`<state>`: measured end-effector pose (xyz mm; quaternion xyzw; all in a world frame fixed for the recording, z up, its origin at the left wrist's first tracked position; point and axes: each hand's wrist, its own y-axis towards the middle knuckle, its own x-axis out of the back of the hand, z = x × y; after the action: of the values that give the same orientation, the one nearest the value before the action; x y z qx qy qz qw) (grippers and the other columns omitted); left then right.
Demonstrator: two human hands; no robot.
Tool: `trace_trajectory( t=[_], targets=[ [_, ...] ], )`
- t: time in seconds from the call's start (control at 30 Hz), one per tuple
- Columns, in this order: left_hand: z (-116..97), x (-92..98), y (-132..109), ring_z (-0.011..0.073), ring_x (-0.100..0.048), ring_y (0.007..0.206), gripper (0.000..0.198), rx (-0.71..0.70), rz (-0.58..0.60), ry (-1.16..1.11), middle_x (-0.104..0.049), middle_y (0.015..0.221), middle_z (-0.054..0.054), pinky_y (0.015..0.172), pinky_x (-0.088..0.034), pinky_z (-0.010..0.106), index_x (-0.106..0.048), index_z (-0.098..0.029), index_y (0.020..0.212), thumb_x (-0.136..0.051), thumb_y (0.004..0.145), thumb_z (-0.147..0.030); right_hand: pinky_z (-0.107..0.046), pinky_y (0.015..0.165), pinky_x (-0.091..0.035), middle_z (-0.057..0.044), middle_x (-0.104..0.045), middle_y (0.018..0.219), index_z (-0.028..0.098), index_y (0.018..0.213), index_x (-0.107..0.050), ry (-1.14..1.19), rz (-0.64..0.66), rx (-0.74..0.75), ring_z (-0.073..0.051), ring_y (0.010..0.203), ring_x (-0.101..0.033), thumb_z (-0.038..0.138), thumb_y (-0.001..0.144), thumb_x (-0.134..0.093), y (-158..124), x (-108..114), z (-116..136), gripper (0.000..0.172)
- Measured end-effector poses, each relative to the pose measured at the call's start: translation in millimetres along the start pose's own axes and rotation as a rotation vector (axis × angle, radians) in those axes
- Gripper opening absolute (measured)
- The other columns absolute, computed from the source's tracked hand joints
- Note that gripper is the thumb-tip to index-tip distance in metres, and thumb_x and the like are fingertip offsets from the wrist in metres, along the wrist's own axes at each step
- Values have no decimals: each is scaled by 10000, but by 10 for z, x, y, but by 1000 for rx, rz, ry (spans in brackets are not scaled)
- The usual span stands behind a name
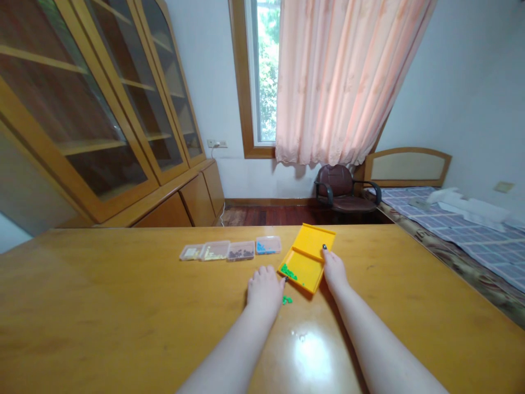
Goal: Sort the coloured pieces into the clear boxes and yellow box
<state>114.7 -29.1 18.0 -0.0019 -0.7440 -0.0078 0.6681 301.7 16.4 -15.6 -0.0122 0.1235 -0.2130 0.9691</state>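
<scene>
A yellow hinged plastic case [307,265] is spread open, tilted over the table, its lower-left corner pointing towards my left hand. My right hand [335,272] grips its right edge, thumb on top. Small green pieces [289,272] are gathered along the near-left edge inside. My left hand [264,290] rests back-up beside that corner, thumb apart from the fingers and close to the rim; whether it touches is unclear. Several more green pieces [287,300] lie on the table just right of this hand, below the case.
Beyond my left hand stand clear plastic boxes in a row: one with pale pieces [215,250], one with dark pieces [241,251], one with blue pieces [268,245]. The wooden table [123,306] ends at a far edge, with an office chair [344,189] behind.
</scene>
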Motion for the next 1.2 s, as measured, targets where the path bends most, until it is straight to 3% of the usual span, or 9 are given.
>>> trace_trajectory(
  t=[0.07,0.17,0.33,0.5,0.67,0.83,1.0,1.13,1.2],
  targets=[
    [-12,-23,-58,317,-455,1054,480,-5,30,28,-501,1131,182,844,-364,444,-509,-137,1098,-449,768,-481,-296,615,-503,-77,-694,771,141,738,-623,8,-1,-4,-230,722,-644,455,642,-601,-2,1,4,329],
    [-65,-98,-153,384,-183,1265,686,-100,117,59,-248,1402,159,942,-189,606,-348,-204,1301,-456,722,-555,-305,629,-509,-78,-696,786,148,741,-621,23,23,-22,-235,735,-646,458,656,-591,-16,-8,13,323],
    [-199,-346,-245,400,-12,1302,885,-89,225,51,-36,1455,133,914,-77,703,-100,-175,1390,-420,694,-618,-306,646,-509,-84,-695,829,145,796,-631,36,27,-19,-238,762,-646,470,668,-583,-15,-8,10,353],
    [-167,-536,-69,300,-66,1326,773,-163,79,18,-109,1441,154,1038,-72,551,-151,-64,1376,-292,794,-553,-296,628,-500,-76,-696,811,144,798,-632,31,2,8,-230,743,-644,506,659,-581,58,19,-66,391],
    [-68,-521,160,216,-179,1314,576,-210,13,-50,-235,1419,129,1079,-127,412,-278,-69,1335,-280,849,-379,-287,616,-490,-82,-696,815,141,841,-638,-9,-54,41,-237,768,-640,565,645,-563,132,47,-138,473],
    [45,-122,160,218,-202,1308,574,-149,42,-131,-236,1420,123,1059,-200,371,-270,-85,1332,-294,848,-392,-285,600,-485,-76,-693,783,145,810,-634,-31,-72,39,-236,747,-636,565,649,-554,144,59,-139,457],
    [323,218,-88,229,-252,1290,643,-201,227,-71,-263,1406,139,1049,-221,361,-245,-67,1345,-289,831,-452,-274,575,-474,-73,-688,797,147,752,-609,-38,-58,48,-219,719,-632,575,664,-534,150,63,-164,443],
    [471,-1,-352,266,-84,1326,837,-228,292,19,-83,1442,142,1072,-150,413,-144,-52,1374,-350,761,-584,-261,561,-459,-74,-687,783,145,737,-608,-79,-67,66,-211,707,-627,585,670,-518,155,67,-180,454],
    [460,-162,-416,269,-66,1327,805,-207,239,56,-87,1440,143,1075,-124,441,-142,-45,1374,-313,786,-567,-256,553,-453,-73,-688,772,149,719,-608,-103,-73,67,-211,703,-623,587,663,-522,154,69,-181,450]
  ],
)
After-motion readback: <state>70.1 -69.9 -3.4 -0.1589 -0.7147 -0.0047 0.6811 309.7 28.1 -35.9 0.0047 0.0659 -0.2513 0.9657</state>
